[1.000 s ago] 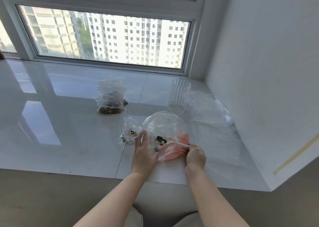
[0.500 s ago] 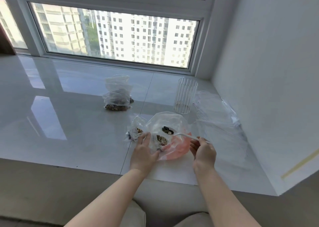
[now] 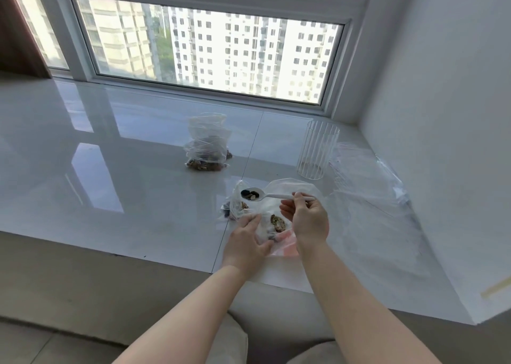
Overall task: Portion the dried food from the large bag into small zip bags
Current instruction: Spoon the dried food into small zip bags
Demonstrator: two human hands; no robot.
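Head view shows your right hand pinching a white spoon loaded with dried food over the small zip bag. Your left hand lies with fingers spread on the large bag, on the glossy sill.

No legible txt, labels, brands or nos. anywhere in view.

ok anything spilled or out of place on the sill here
Nothing plainly spilled. The white spoon in the right hand carries its load level above the small zip bag. A few dark bits lie beside the filled bags farther back; whether they are loose is unclear.
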